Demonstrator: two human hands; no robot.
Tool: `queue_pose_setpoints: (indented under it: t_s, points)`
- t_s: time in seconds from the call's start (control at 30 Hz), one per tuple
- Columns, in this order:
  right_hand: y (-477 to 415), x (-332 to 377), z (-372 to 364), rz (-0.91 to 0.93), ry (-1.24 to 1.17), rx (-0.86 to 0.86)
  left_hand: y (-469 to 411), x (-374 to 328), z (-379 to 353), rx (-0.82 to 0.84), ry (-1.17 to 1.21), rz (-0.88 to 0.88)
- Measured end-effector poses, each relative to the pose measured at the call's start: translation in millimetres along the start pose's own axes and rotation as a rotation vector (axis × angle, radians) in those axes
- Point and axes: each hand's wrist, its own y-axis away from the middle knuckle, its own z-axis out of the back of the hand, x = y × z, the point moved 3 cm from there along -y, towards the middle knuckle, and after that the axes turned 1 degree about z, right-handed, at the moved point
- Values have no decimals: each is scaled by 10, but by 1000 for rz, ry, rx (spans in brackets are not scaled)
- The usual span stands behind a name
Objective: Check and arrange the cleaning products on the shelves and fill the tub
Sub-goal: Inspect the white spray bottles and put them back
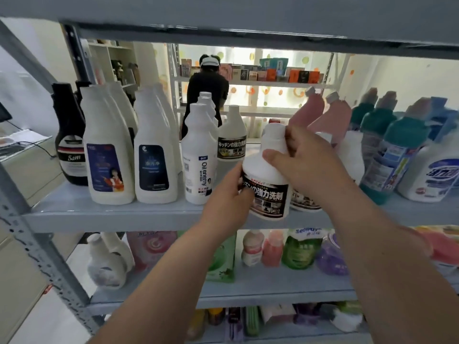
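A white cleaner bottle with a black label is tilted in front of the grey middle shelf. My left hand grips its lower body from the left. My right hand wraps its fingers round the bottle's neck and shoulder from the right. Two matching black-label bottles stand behind it, one at the back, one partly hidden. Left of them stands an "Oil enemy" bottle.
Tall white bottles and a black bottle fill the shelf's left part. Pink bottles, teal bottles and a white jug crowd the right. The lower shelf holds refill pouches and bottles. A person stands behind the rack.
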Motion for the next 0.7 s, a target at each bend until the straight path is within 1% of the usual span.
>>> queue_pose_setpoints:
  t_s: [0.13,0.2,0.27,0.33,0.37,0.47,0.57,0.63,0.7]
  points:
    - [-190,-107,-36,-4,121,-41,-351,26,-45,-31,-56,-7]
    - [-247,-151,-84,1,152,-60,-549,27,-36,-106,11,56]
    - [-290,-184,-131,20,188,-69,-753,15,4,-220,102,120]
    - [-326,-209,-180,38,217,-57,-923,-83,44,-305,119,133]
    - [-342,-223,-204,46,224,-44,-1003,-125,47,-317,103,137]
    - [-399,-278,-248,83,258,-31,-1271,-228,27,-347,6,145]
    - [-436,-314,-255,98,296,-5,-1546,-309,-32,-368,-62,97]
    - [-432,-321,-257,99,314,7,-1751,-284,-43,-376,-184,64]
    - [-425,-322,-266,113,345,12,-1961,-186,-46,-335,-336,61]
